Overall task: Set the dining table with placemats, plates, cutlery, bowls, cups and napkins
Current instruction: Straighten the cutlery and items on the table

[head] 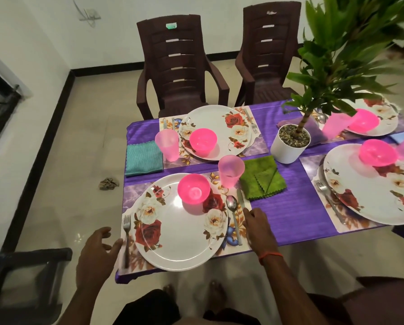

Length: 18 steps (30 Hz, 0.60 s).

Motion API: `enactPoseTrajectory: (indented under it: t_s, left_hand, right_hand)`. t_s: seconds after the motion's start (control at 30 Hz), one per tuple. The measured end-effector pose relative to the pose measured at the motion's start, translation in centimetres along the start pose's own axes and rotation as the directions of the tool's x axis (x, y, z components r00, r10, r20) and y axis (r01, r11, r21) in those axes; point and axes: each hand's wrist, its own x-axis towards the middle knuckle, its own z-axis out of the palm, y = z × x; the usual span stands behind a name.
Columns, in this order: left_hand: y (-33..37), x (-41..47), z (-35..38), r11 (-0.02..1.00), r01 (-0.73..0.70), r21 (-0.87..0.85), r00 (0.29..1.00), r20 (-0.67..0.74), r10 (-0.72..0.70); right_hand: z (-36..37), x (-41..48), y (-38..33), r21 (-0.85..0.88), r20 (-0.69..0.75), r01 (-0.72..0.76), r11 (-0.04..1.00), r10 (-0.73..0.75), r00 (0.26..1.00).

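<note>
The left hand point(98, 249) hovers off the table's near left corner, palm turned inward, fingers spread wide and loosely bent, holding nothing. Its fingertips are just beside the fork point(126, 231), and whether they touch it I cannot tell. The fork lies on the placemat point(132, 192), left of the floral plate point(180, 235), which carries a pink bowl point(193, 188). Right of the plate lie the spoon point(232, 207) and knife point(240, 199), with the pink cup point(231, 171) and green napkin point(263, 178) beyond. The right hand point(258, 227) rests palm down at the placemat's right edge, fingers bent, gripping nothing, an orange thread point(270, 255) at its wrist.
</note>
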Motion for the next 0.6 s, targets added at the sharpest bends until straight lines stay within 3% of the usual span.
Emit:
enactPoseTrajectory:
  t_s: [0.33, 0.6]
  left_hand:
    - [0.5, 3.4, -0.5, 0.977, -0.205, -0.058, 0.978, 0.025, 0.207]
    - [0.5, 7.1, -1.5, 0.919, -0.395, -0.004, 0.913, 0.108, 0.393]
  right_hand:
    - [-1.6, -1.0, -1.6, 0.106, -0.059, -0.049, 0.993, 0.055, 0.997]
    - [-2.5, -2.2, -3.7, 0.077, -0.12, -0.257, 0.963, 0.264, 0.957]
